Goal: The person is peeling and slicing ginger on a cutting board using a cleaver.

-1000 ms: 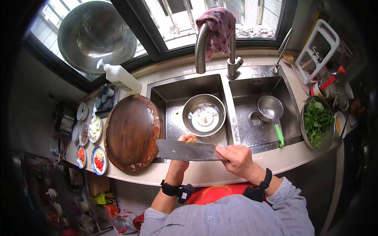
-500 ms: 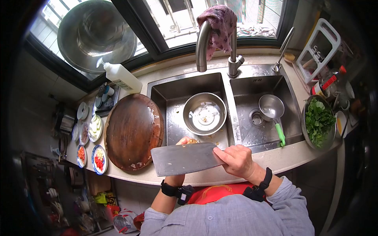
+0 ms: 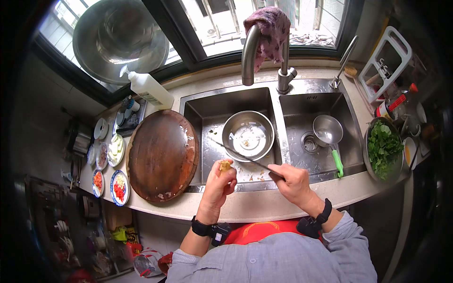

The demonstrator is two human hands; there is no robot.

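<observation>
Between the thumb and fingers of my left hand (image 3: 218,185) is a small piece of ginger (image 3: 225,165), held over the front of the left sink basin (image 3: 207,115). My right hand (image 3: 292,183) grips a cleaver (image 3: 247,159) by its handle. Its blade is seen nearly edge-on, pointing left and away from me, apart from the ginger. Below and beyond the blade, a steel bowl (image 3: 228,123) with a little water and small bits in it sits in the basin. Brownish scraps lie on the basin floor near my hands.
A round wooden chopping board (image 3: 163,153) lies on the counter at left, beside small plates (image 3: 113,187) of chopped food. A steel ladle with a green handle (image 3: 337,163) rests in the right basin. A bowl of leafy greens (image 3: 384,146) stands at right. The faucet (image 3: 248,56) carries a pink cloth.
The cleaver has turned from showing its broad face to nearly edge-on, its tip swinging away over the basin. My left hand, earlier mostly behind the blade, now shows with the ginger.
</observation>
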